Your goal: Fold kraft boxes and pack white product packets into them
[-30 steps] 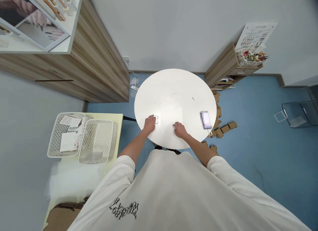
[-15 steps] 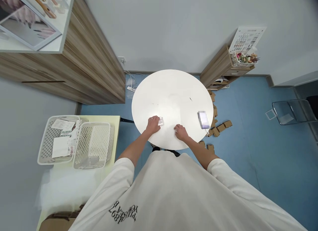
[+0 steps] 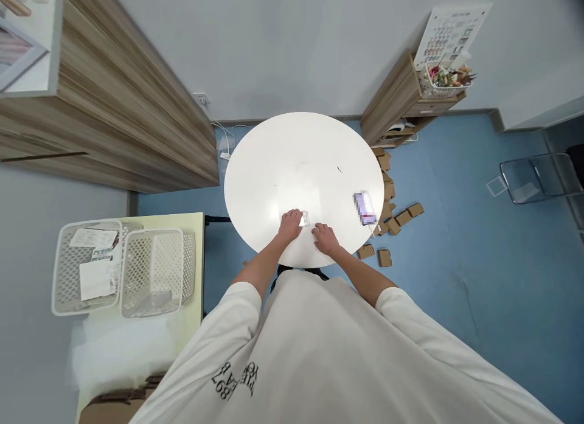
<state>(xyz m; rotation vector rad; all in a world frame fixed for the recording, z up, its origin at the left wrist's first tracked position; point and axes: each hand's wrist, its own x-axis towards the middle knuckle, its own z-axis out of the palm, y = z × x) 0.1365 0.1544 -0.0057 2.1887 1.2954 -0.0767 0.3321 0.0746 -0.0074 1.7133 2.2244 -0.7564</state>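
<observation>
A round white table [image 3: 301,162] stands in front of me. My left hand [image 3: 291,224] rests near its front edge, fingers curled on a small clear plastic packet [image 3: 303,218]. My right hand [image 3: 323,236] lies just to the right of the packet, fingers bent on the tabletop, and whether it holds anything is hidden. A phone [image 3: 365,207] lies on the table's right side, its screen lit.
Two white perforated baskets [image 3: 155,272] with papers sit on a yellow side table at the left. Small cardboard boxes [image 3: 392,220] litter the blue floor right of the table. Wooden cabinets [image 3: 137,126] stand at left and back right. A clear chair [image 3: 533,177] stands far right.
My left hand has slid the clear packet rightward along the front edge toward my right hand. The two hands are now close together. My head has shifted too.
</observation>
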